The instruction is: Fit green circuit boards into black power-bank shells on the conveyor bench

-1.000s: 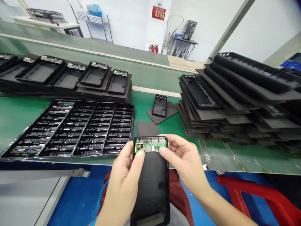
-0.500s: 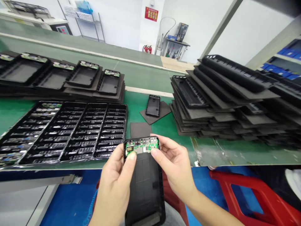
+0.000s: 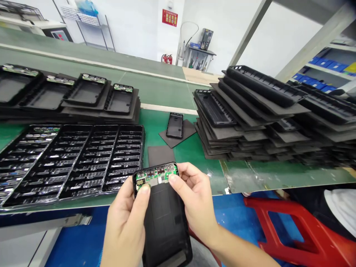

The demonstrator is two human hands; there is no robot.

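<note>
Fingers (image 3: 141, 200) of left hand (image 3: 125, 220) and right hand (image 3: 198, 202) clamp the black case (image 3: 164, 218), tilted further left than before.

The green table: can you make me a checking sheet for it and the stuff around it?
Surface: green table, seam towards the right.
Job's things: black shell; green circuit board at its far end.
Clutter: black tray, small boards in its left column; uneven stack of shells and dark sheets at right.
Hands: left hand and right hand grip the black shell from either side.
Cables: thin curved line at the back; cable or hose, cannot tell.
Surroundings: red stool, blue bins, two fire extinguishers.
</note>
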